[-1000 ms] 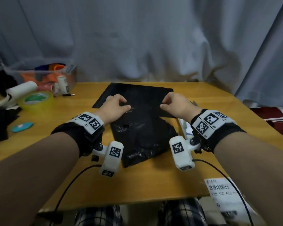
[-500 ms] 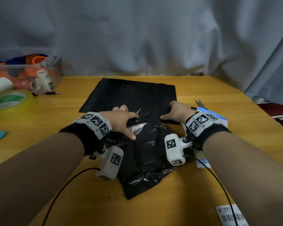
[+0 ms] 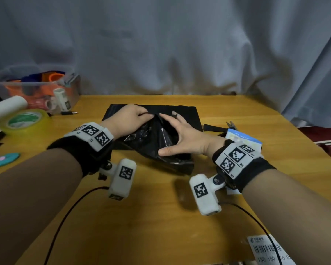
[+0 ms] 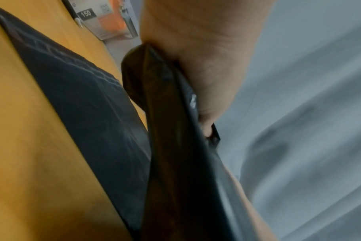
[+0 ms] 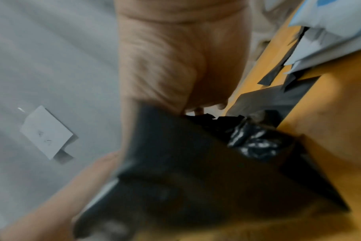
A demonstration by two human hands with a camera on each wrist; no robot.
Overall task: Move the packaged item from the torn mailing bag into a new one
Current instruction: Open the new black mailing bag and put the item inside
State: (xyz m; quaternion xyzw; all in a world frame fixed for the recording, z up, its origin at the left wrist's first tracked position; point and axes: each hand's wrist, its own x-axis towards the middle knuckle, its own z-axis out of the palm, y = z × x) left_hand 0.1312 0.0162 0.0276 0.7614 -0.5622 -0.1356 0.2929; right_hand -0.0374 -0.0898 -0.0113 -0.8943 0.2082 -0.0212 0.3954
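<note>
Pinching the torn bag (image 3: 151,138) edge with your left hand (image 3: 126,119) | right hand (image 3: 182,136) spread flat, pressing it | new bag (image 3: 187,115) just behind on the surface (image 3: 161,217)

Scissors (image 3: 231,124) beside right wrist

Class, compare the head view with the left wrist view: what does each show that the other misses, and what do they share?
Only the head view shows the right hand reaching into the crumpled torn bag, plus the tape roll and scissors. Only the left wrist view shows the left hand's palm side gripping the bag's edge. Both show the left hand, flat new bag and table.
</note>
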